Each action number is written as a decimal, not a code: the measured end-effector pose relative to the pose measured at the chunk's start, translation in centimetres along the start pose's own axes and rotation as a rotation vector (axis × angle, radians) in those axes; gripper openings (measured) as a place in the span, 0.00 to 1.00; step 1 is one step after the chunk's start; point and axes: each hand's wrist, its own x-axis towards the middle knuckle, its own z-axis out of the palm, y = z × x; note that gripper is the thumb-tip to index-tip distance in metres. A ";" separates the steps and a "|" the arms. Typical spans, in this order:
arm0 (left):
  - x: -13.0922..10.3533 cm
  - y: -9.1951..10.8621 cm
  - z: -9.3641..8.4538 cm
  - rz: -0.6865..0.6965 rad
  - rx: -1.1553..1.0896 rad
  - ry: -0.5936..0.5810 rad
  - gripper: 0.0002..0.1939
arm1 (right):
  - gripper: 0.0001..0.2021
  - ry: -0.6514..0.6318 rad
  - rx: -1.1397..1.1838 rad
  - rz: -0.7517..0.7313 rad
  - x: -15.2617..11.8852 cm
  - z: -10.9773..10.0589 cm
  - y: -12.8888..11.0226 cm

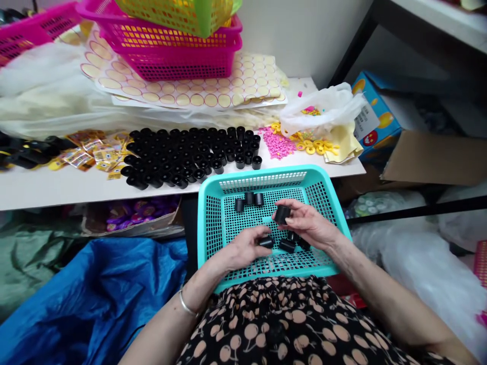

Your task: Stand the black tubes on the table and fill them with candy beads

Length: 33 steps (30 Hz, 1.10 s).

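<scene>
A turquoise plastic basket point(340, 218) rests at my lap, against the table edge. My right hand point(306, 221) pinches a black plastic cylinder point(282, 214) above the basket floor. Lower and to the left, my left hand point(246, 247) has its fingers and thumb around another black cylinder point(266, 242). Three black cylinders point(249, 198) stand near the basket's far side. A few more black cylinders point(286, 246) lie below my right hand, partly hidden by it.
On the white table point(91, 186) stand rows of black cylinders point(182, 154). Beside them are pink beads point(279, 143), yellow rings point(315, 146) and small printed packets point(95, 152). Behind, pink baskets point(182, 56) sit on sticker sheets point(198, 96). An open cardboard box point(433, 157) is at right.
</scene>
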 end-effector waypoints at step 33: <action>0.5 2.6 -2.9 0.123 -0.234 0.530 0.17 | 0.13 0.216 -1.262 -0.720 5.6 2.5 -5.6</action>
